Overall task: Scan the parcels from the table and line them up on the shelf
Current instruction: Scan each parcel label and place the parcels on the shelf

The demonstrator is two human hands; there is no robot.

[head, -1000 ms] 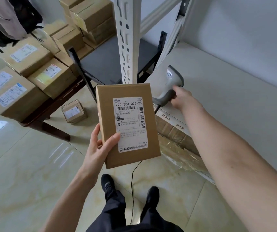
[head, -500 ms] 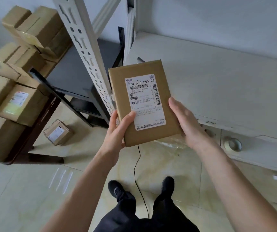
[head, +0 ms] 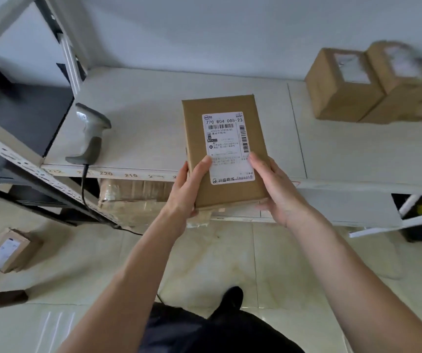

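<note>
Flat brown cardboard parcel (head: 226,151) is gripped by left hand (head: 188,192) and right hand (head: 273,189) above the white shelf (head: 154,118); it may slip off the edge.

Your single head-worn camera looks forward and steeply down, close over the pale grey metal shelf (head: 154,118) and glossy beige tiled floor (head: 77,289); the right edge seems motion-blurred.
</note>
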